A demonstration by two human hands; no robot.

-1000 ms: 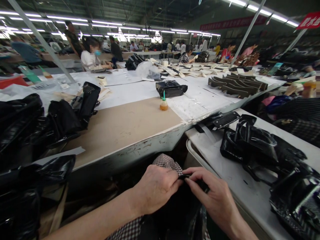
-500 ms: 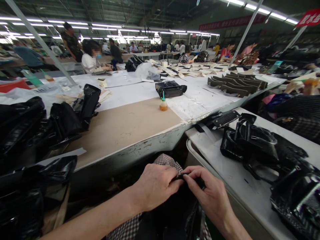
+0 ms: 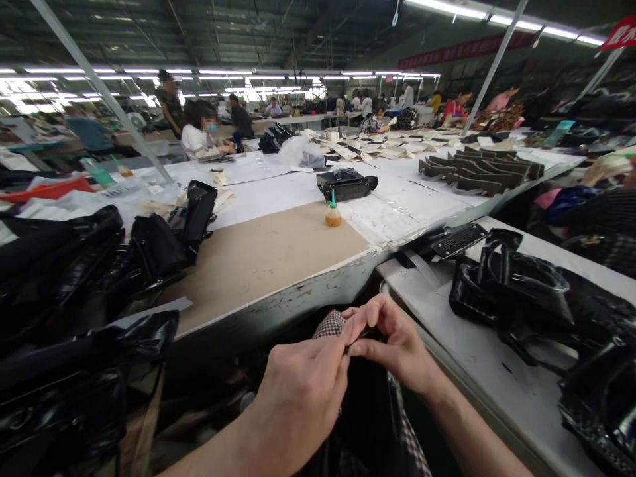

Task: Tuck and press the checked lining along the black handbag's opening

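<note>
A dark black piece (image 3: 368, 411) lies over the checkered cloth (image 3: 330, 324) at the lap, below the table edge. My left hand (image 3: 308, 377) pinches its upper edge, back of the hand toward the camera. Close against it, my right hand (image 3: 392, 344) grips the same edge between thumb and curled fingers. The fingertips of both hands nearly meet, and the exact spot they hold is partly hidden.
A glue bottle (image 3: 333, 213) with a green nozzle stands on the brown board (image 3: 268, 258), before a black bag (image 3: 346, 184). Black glossy bags (image 3: 159, 252) heap at left, others (image 3: 517, 285) on the right table. Curved dark panels (image 3: 477, 171) stand behind. People work farther back.
My left hand has come nearer the camera and turned, its fingers now pointing up. My right hand has risen slightly, its fingers arched over the edge. The whole view has shifted a little.
</note>
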